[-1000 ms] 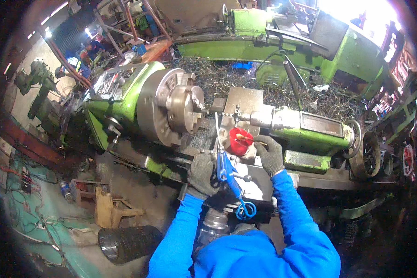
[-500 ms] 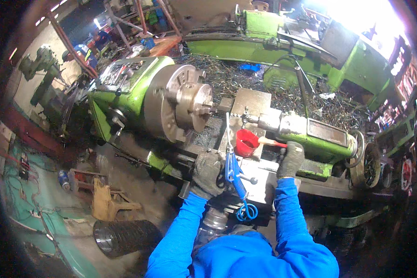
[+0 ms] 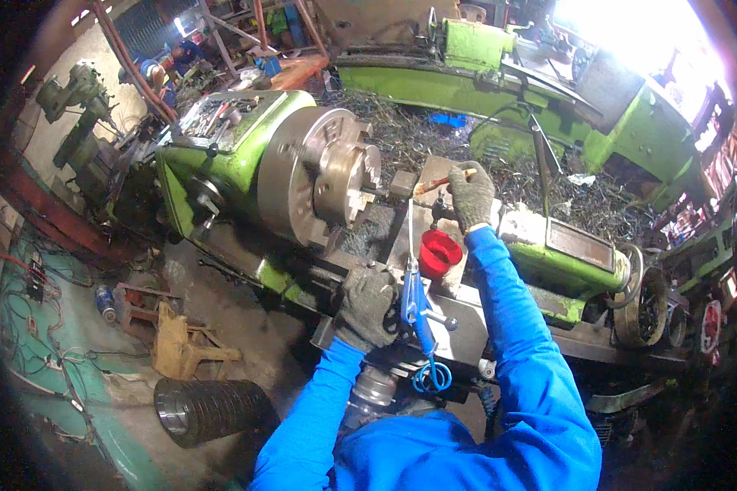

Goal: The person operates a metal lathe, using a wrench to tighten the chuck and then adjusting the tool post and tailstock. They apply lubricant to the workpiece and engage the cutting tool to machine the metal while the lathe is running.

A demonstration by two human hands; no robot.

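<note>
Raised over the lathe's tool area, my gloved right hand (image 3: 472, 196) is closed around a brush (image 3: 432, 185) with a red handle. Its bristles point left, close to the tool post block (image 3: 401, 185) and a drill bit facing the lathe chuck (image 3: 341, 184). Below that hand stands a red cup (image 3: 440, 253) on the carriage. My gloved left hand (image 3: 367, 307) is curled at the carriage front, left of a blue air blow gun (image 3: 415, 303); whatever it grips is hidden under the fingers. The blow gun's long nozzle points upward.
The green tailstock (image 3: 565, 254) lies to the right with its handwheel. Metal shavings (image 3: 401, 131) cover the area behind the lathe, before another green machine (image 3: 475, 45). On the left floor are a yellow stool (image 3: 184, 344) and a dark ribbed cylinder (image 3: 213, 409). Another person works far left.
My right hand has moved up and left from beside the red cup, carrying the brush toward the drill bit. My left hand stays at the carriage front.
</note>
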